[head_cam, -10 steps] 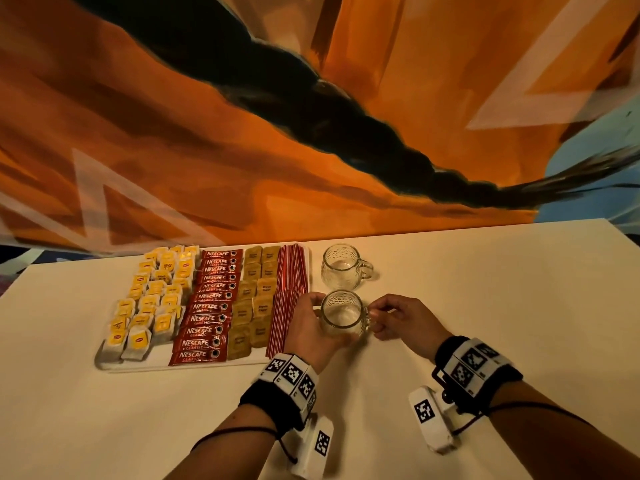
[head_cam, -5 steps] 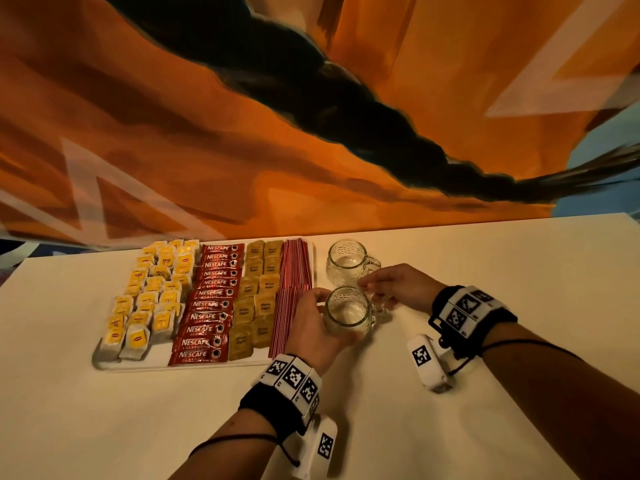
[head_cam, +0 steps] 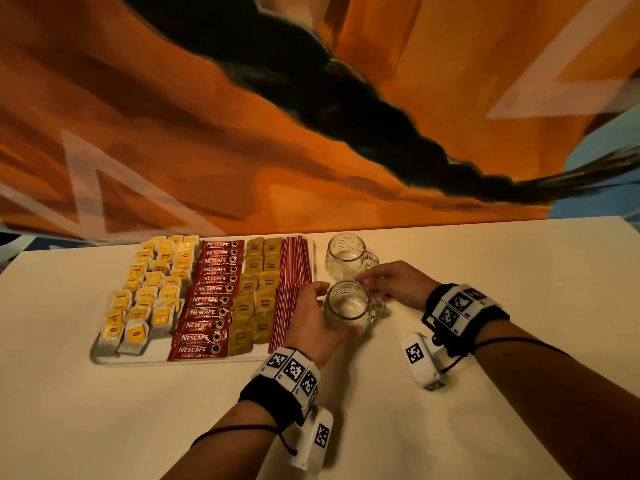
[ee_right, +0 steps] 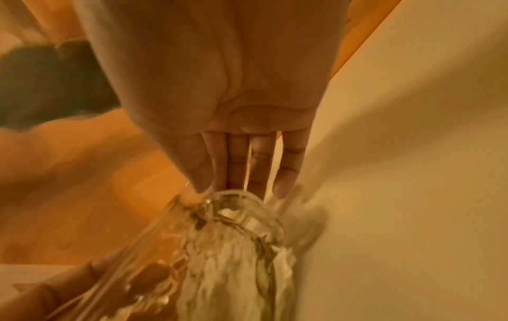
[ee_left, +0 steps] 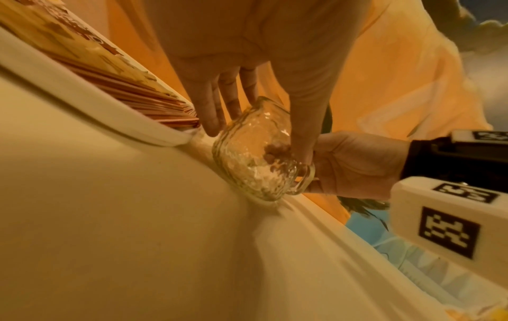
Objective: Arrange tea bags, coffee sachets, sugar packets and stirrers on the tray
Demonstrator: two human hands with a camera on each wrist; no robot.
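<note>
Tray [head_cam: 104, 355] on the worktop's left already carries tea bags [head_cam: 152, 299], coffee sachets [head_cam: 207, 299], sugar packets [head_cam: 256, 296] and stirrers [head_cam: 294, 271] in rows. Just right of it, our left hand [head_cam: 308, 320] has fingers curled round the near glass mug [head_cam: 346, 306]; our right hand [head_cam: 394, 282] rests straight fingers at its rim. We'd keep it upright, clear of the far mug [head_cam: 343, 259].

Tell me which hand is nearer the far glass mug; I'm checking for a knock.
Right. The right hand lies just in front of the far mug, between the two mugs. The left hand grips the near mug, farther back.
</note>
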